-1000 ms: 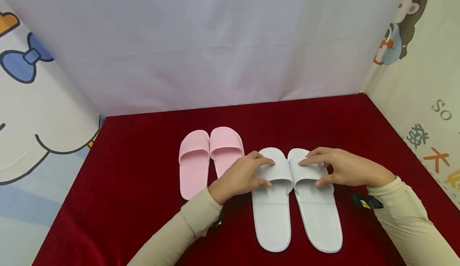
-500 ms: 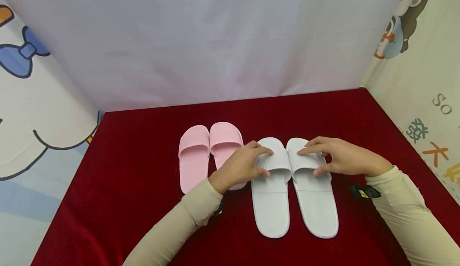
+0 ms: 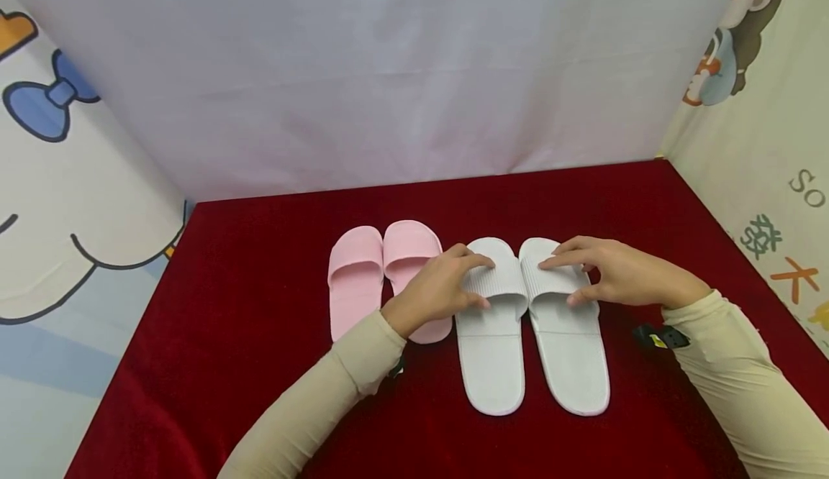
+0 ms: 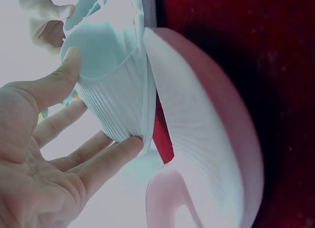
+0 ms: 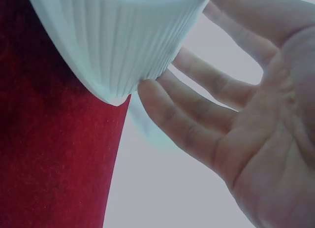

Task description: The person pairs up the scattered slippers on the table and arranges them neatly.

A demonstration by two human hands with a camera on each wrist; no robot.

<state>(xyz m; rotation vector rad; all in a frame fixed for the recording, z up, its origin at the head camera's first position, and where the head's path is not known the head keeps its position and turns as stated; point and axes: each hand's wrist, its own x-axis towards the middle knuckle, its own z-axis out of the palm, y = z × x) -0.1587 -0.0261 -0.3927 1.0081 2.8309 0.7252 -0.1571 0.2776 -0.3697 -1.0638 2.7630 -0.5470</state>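
Observation:
Two white slide slippers, a left one (image 3: 490, 367) and a right one (image 3: 573, 367), lie side by side on red cloth, toes away from me. My left hand (image 3: 437, 288) touches the left slipper's ribbed strap from its outer side. In the left wrist view its thumb is at the strap's opening and the other fingers (image 4: 110, 161) reach along the ribs, spread and fairly straight. From the other side my right hand (image 3: 615, 272) touches the right slipper's strap. The right wrist view shows its extended fingertips (image 5: 147, 90) against the ribs, palm facing the slipper.
Two pink slide slippers, one left (image 3: 356, 295) and one right (image 3: 412, 240), stand just left of the white pair, partly behind my left hand and wrist. Red cloth (image 3: 246, 321) covers the table. A white curtain (image 3: 421, 83) hangs behind, with printed panels at both sides.
Both white slippers have slid away from me across the cloth, together with my hands on their straps. The pink pair keeps its place; the view shifts slightly.

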